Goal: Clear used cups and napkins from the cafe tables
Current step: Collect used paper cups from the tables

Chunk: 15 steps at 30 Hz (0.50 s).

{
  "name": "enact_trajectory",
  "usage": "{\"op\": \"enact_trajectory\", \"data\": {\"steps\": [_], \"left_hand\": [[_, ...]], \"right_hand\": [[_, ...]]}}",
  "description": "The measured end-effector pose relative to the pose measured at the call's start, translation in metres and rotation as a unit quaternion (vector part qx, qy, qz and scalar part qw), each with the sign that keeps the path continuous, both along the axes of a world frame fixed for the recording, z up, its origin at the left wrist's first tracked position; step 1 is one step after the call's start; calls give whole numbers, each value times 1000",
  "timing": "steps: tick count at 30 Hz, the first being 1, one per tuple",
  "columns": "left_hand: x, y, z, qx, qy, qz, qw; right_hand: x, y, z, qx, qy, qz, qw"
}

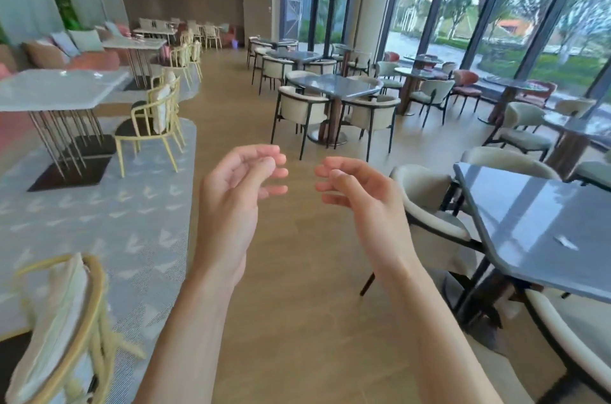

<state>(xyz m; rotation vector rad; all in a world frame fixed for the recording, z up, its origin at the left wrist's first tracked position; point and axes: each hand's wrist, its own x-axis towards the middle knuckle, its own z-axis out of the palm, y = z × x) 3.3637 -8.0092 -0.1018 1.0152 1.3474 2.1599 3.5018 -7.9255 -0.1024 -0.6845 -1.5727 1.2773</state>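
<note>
Mid-aisle, between table rows. Left hand (231,192) and right hand (360,195) raised, empty, fingers loosely curled, near each other but apart. Small white scrap, maybe napkin (566,242), on grey table (515,205) at right. No cups visible. Clearing apparently unfinished.

I count two hands, my left grip (236,187) and my right grip (358,192), each holding nothing. One small white scrap (566,242) lies on the nearest dark worktop (515,205). Three white marble worktops (59,91) line the left wall. Four cream chairs (302,109) ring the middle dark worktop (337,84). Farther furniture blurs beyond counting.
</note>
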Motion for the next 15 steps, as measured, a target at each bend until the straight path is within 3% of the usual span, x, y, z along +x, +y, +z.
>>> {"op": "enact_trajectory", "data": {"steps": [9, 15], "left_hand": [[-128, 180, 39, -20, 10, -15, 1000], [-205, 318, 67, 24, 8, -33, 999]], "right_hand": [[-124, 180, 31, 4, 24, -6, 1000], [-220, 316, 59, 27, 58, 11, 998]]}}
